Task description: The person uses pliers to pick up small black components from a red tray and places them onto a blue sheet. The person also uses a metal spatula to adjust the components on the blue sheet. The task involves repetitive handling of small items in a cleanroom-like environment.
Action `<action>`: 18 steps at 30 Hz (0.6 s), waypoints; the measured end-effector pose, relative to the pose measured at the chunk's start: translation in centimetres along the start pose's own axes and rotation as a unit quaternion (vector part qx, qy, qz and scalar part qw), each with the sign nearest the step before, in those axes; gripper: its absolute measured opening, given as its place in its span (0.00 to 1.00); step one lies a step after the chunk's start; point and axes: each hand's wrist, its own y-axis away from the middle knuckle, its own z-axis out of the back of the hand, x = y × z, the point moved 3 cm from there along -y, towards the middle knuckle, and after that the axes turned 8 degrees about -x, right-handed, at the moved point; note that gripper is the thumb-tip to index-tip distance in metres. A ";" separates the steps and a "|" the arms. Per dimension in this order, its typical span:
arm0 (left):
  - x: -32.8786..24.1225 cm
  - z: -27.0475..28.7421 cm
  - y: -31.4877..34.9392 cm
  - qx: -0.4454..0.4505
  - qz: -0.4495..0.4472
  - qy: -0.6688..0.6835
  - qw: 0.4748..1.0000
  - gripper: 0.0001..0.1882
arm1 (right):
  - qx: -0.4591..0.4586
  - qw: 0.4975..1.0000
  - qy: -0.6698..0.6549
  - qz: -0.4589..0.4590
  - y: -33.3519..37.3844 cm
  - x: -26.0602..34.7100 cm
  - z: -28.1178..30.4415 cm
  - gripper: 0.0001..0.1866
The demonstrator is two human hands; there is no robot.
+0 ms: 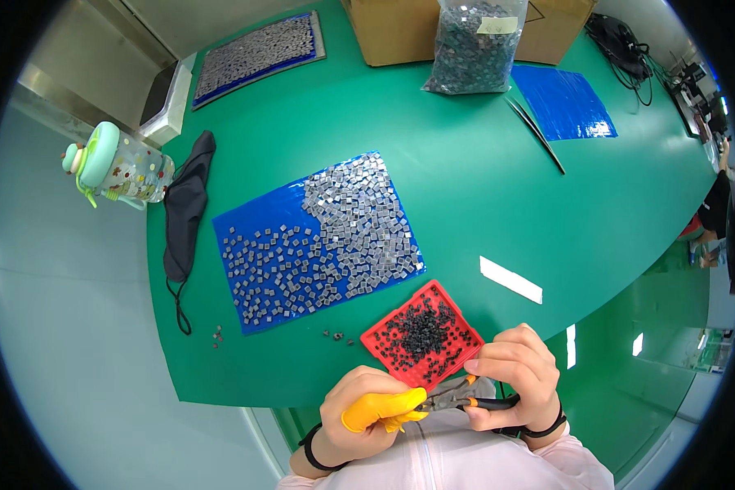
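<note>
Pliers (470, 402) near edge of red tray (371, 336)

Yellow finger covers (382, 406) brighten a worker's left hand (364, 412), beside black-and-orange pliers handles (498, 403) in the right hand (518, 371), a black band (554, 425) and pale pink sleeve (581, 465) behind it; just beyond both hands, black pieces (425, 328) speckle a red tray (374, 333), and farther out, grey squares (363, 204) pattern a blue sheet (261, 212) on a green table (474, 204)

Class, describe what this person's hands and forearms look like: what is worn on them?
The left hand wears yellow finger covers; the right hand is ungloved. Black bands circle both wrists, and the sleeves are pale pink.
</note>
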 end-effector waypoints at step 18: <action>0.9 -0.3 1.7 0.005 -0.183 -0.155 0.971 0.17 | 0.091 0.987 -0.121 -0.062 -0.8 0.7 -0.1 0.19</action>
